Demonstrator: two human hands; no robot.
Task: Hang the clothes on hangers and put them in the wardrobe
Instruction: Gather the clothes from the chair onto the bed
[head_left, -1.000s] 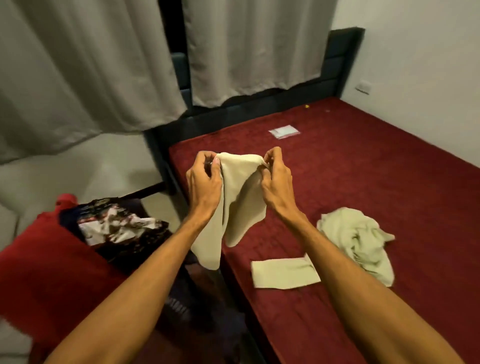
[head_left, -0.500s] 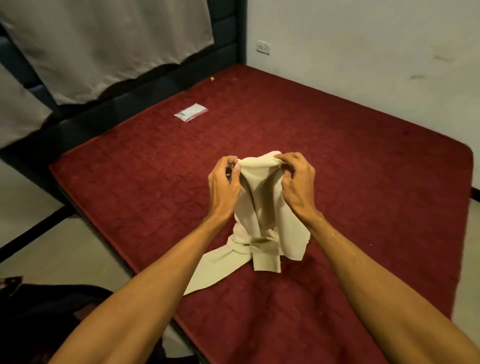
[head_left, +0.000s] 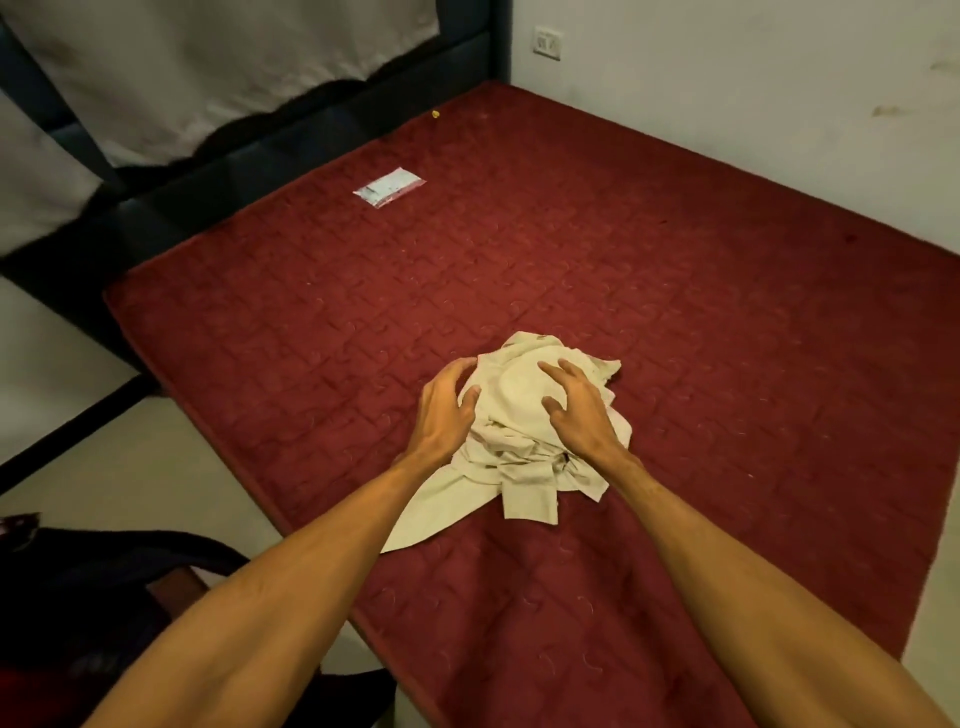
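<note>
A crumpled cream garment (head_left: 524, 447) lies in a heap on the dark red mattress (head_left: 675, 322), near its left edge. My left hand (head_left: 444, 410) hovers at the heap's left side with fingers spread and loosely bent, holding nothing. Over the heap's right side, my right hand (head_left: 574, 410) is spread the same way, fingertips just above or touching the cloth. A flat strip of the garment sticks out toward me under my left forearm. No hanger and no wardrobe are in view.
A small clear plastic packet (head_left: 389, 188) lies on the mattress toward the dark headboard (head_left: 291, 140). Grey curtains (head_left: 208, 67) hang behind it. A white wall with a socket (head_left: 547, 43) runs along the right. A dark bag (head_left: 78, 597) sits on the floor at lower left.
Both hands have let go of the cream cloth they pinched and held up; it now lies on the heap on the mattress. The camera turned right, toward the bed.
</note>
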